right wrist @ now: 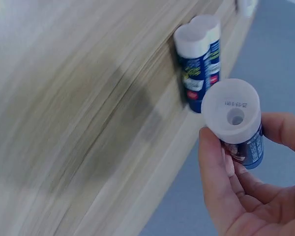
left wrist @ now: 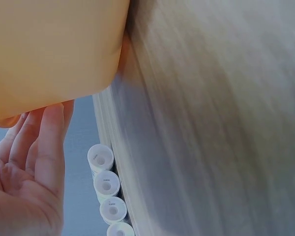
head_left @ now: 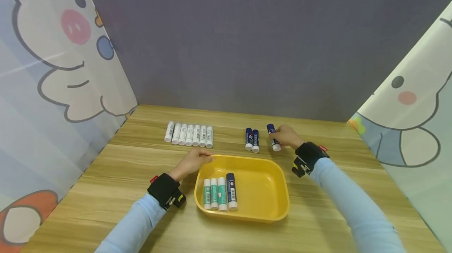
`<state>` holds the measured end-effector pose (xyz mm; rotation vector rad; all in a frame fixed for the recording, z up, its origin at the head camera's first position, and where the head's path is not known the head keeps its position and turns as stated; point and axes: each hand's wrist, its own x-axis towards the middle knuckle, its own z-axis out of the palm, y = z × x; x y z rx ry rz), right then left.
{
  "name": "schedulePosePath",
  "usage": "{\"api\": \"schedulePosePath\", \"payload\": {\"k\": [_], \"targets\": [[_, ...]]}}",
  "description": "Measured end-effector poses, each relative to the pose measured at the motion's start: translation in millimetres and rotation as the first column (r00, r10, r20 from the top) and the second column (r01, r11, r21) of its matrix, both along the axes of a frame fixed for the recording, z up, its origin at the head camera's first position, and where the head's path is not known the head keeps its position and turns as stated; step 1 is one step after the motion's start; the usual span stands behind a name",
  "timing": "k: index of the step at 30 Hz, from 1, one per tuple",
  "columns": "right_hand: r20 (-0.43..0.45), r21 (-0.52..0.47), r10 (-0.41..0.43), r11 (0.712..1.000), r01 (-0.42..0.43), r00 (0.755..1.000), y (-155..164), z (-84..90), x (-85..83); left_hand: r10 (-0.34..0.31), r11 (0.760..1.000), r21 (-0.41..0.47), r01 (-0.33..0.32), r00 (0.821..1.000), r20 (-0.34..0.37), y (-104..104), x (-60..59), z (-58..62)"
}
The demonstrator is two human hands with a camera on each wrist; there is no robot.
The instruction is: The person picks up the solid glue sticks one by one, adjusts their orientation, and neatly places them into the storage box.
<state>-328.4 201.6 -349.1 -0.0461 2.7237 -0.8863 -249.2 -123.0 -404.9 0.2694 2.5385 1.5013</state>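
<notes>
My right hand pinches a dark blue glue stick with a white base, between thumb and fingers. In the right wrist view that glue stick's white end faces the camera. Two more blue glue sticks stand side by side just left of it. My left hand holds the far left corner of a yellow tray, its fingers against the outer wall and the thumb mostly hidden. Inside the tray, along its left side, lie three green glue sticks and a blue one.
Several white glue sticks form a row at the back left of the wooden table. Behind the table rises a grey panel. Cartoon-printed curtains hang at both sides.
</notes>
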Motion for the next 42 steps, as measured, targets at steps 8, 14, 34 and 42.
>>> {"api": "schedulePosePath", "payload": {"k": [8, 14, 34, 42], "targets": [[0.058, -0.097, 0.036, 0.995, -0.031, 0.998, -4, 16.8, 21.8, 0.030, 0.999, -0.018, -0.030, 1.000, 0.010, 1, 1.3, 2.3], [0.045, -0.096, 0.111, 0.990, -0.106, 0.993, -11, 29.8, 40.7, 0.019, 1.000, -0.003, -0.019, 0.999, 0.028, 0, 1.3, 2.6], [0.095, -0.135, 0.238, 0.965, -0.224, 0.967, -43, 33.0, 95.0, 0.012, 1.000, -0.006, -0.011, 0.999, 0.030, 0, 0.4, 2.9], [0.152, -0.100, 0.253, 0.966, -0.240, 0.955, -54, 24.8, 107.9, 0.014, 1.000, 0.001, -0.014, 0.999, 0.037, 0, 1.1, 3.3]]}}
